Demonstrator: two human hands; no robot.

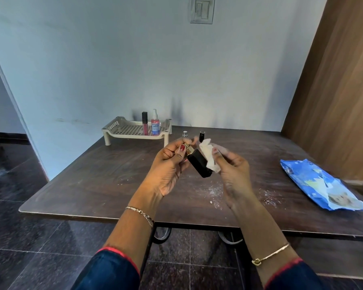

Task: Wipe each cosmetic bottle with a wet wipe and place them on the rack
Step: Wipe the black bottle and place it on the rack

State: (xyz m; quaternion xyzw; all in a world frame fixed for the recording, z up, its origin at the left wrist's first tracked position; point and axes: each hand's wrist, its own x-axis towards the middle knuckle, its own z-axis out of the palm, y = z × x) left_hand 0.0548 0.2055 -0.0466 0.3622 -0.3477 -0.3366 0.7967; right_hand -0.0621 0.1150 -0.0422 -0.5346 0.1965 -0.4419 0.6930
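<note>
My left hand (169, 166) grips the gold neck of a black rectangular bottle (199, 164), held tilted above the table. My right hand (231, 166) presses a crumpled white wet wipe (209, 158) against the bottle's side. The beige plastic rack (122, 130) stands at the table's far left edge. On it are a pink lip gloss tube (145, 123) and a pink spray bottle (155, 122), both upright. Behind my hands, a silver-capped bottle (185, 134) and a black-capped bottle (202, 136) stand on the table, mostly hidden.
A blue wet-wipe pack (321, 183) lies on the dark wooden table (92, 181) at the right. White specks are scattered on the table near the front. A wooden door (340, 91) rises at the right, a pale wall behind.
</note>
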